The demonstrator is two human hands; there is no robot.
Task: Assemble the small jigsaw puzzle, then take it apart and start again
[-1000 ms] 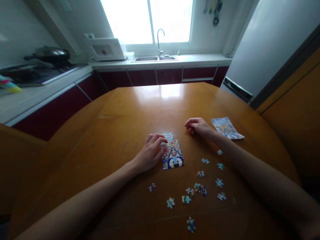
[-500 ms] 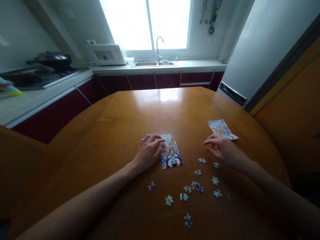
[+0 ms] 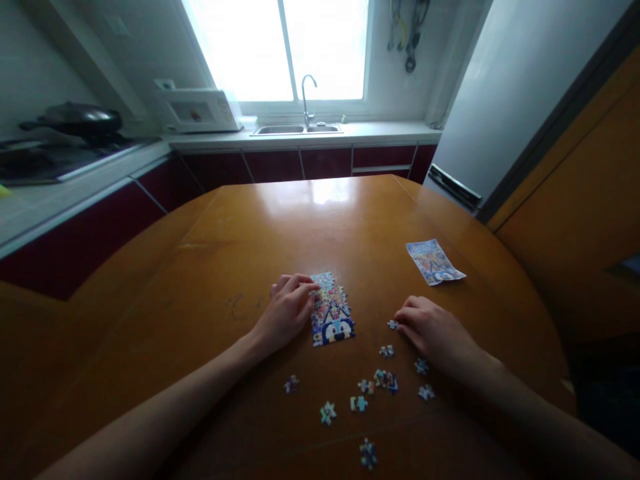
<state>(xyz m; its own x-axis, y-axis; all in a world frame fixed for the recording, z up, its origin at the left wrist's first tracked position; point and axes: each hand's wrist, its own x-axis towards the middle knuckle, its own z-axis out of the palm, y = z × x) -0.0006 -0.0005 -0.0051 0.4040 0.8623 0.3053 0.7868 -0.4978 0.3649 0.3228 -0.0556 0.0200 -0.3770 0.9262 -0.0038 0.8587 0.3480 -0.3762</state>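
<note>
A partly joined jigsaw puzzle [image 3: 333,310] lies on the table, with a blue dog-like cartoon face along its near edge. At its left side rests my left hand [image 3: 291,303], fingers loosely bent and their tips on the puzzle's edge; it grasps nothing. My right hand [image 3: 425,327] is lowered to the tabletop, thumb and fingertips pinching a small light puzzle piece [image 3: 393,325] right of the puzzle. Loose puzzle pieces lie nearer me, among them a piece [image 3: 387,351], a greenish piece [image 3: 328,413] and a dark blue piece [image 3: 368,453].
A creased picture sheet [image 3: 435,262] lies beyond my right hand on the wooden table [image 3: 280,227]. Past the table are a counter with a sink [image 3: 285,129], a microwave [image 3: 200,111], a pan [image 3: 80,120] on the stove, and a fridge [image 3: 520,93] at right.
My right hand has come down and toward me from near the picture sheet, and its fingers have closed on a puzzle piece. My left hand stays at the puzzle. The view has shifted slightly.
</note>
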